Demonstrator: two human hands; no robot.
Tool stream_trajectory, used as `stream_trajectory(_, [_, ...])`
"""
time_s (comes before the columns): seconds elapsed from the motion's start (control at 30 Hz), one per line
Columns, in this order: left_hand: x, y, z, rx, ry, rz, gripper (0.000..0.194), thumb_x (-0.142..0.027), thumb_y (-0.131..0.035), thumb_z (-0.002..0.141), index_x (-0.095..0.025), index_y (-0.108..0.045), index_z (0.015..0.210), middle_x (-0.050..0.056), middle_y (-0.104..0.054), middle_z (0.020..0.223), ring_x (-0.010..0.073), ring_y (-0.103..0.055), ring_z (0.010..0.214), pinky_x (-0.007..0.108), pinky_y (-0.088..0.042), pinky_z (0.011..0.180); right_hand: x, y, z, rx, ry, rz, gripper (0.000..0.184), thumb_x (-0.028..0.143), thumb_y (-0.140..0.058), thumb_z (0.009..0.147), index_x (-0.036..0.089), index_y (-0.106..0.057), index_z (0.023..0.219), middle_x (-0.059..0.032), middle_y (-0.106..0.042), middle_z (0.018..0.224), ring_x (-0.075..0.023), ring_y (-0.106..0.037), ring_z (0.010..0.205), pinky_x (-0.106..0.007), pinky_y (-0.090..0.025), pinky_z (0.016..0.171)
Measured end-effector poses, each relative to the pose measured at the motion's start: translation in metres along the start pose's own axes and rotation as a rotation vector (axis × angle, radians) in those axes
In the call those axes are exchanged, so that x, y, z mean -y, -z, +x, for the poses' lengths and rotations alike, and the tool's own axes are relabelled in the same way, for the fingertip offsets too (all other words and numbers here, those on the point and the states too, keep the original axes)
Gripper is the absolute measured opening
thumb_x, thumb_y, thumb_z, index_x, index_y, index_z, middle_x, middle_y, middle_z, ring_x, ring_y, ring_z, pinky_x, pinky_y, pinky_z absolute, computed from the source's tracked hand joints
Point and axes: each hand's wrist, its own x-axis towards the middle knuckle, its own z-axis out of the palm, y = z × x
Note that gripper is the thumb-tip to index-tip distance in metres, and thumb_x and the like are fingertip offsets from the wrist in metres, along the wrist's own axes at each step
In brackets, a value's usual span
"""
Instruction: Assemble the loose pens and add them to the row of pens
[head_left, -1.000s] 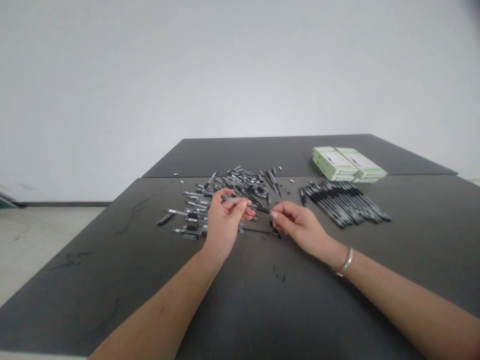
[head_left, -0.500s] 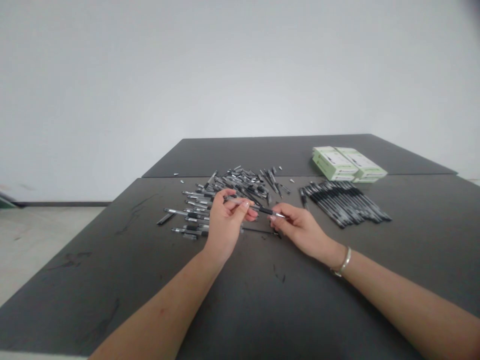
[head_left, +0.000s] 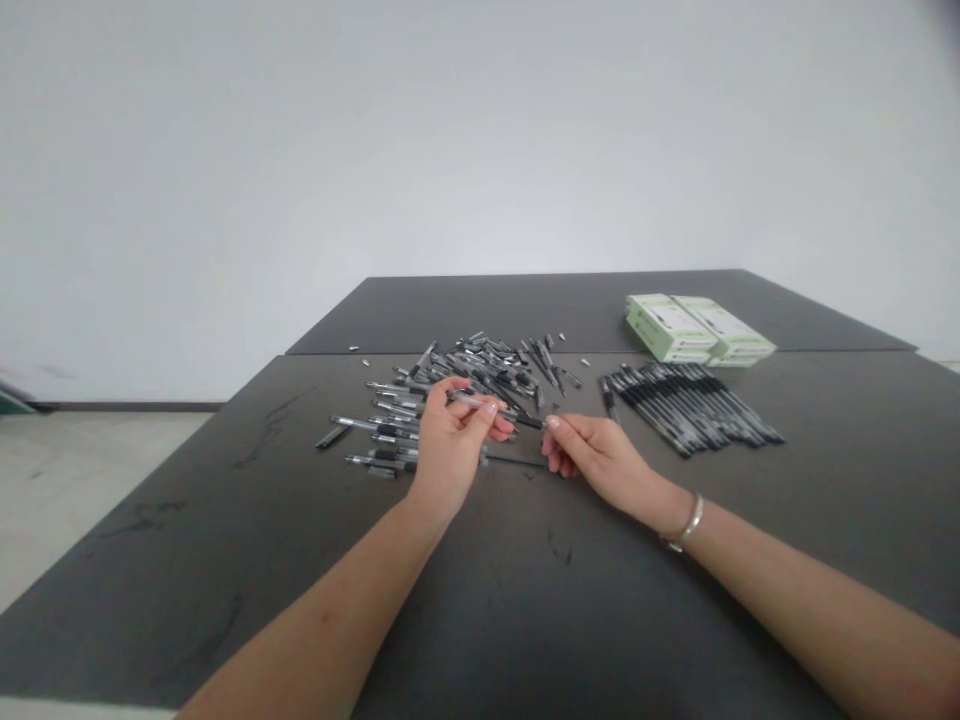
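A clear-barrelled pen with a black grip (head_left: 529,421) is held between my two hands above the dark table. My left hand (head_left: 455,430) pinches its barrel between thumb and fingers. At the pen's tip end, my right hand (head_left: 589,450) is closed, with thumb and forefinger around the tip, which they hide. Several capless pens (head_left: 367,427) lie side by side to the left of my left hand, partly covered by it. Behind the hands is a loose heap of pen parts and caps (head_left: 487,360).
Right of my right hand, a neat row of capped pens (head_left: 694,408) lies on the table (head_left: 480,600). Green and white boxes (head_left: 697,330) are stacked behind that row. A few small light tips (head_left: 585,362) are scattered near the heap. A pale wall (head_left: 480,140) stands beyond.
My right thumb and forefinger have closed over the pen's tip, which showed before. My left hand keeps its hold on the barrel, nearly still.
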Motion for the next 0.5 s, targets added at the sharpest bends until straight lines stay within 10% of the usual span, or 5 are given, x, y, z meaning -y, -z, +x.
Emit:
stream_trajectory(0.23, [-0.0014,0.0001,0.001,-0.019,0.0,0.0,0.043,-0.019,-0.069,0.074,-0.019,-0.039,0.104,0.002,-0.07,0.078,0.0131,-0.065,0.058,0.026,-0.054,0.056,-0.0003,0.0034,-0.0009,-0.079,0.076,-0.057,0.021,0.039,-0.055,0.089,0.017,-0.057,0.089,0.0007,-0.058,0.067,-0.0122,-0.053,0.06,-0.023,-0.041,0.056])
stream_trajectory(0.5, [-0.0011,-0.0003,0.0004,-0.004,-0.001,0.022,0.042,-0.019,-0.068,0.075,-0.019,-0.039,0.104,0.002,-0.07,0.078,0.0129,-0.065,0.056,0.024,-0.053,0.054,0.0018,0.0009,0.0006,0.002,0.007,-0.006,0.043,0.046,-0.035,0.096,0.016,-0.058,0.075,-0.0014,-0.06,0.061,-0.0122,-0.055,0.056,-0.024,-0.044,0.055])
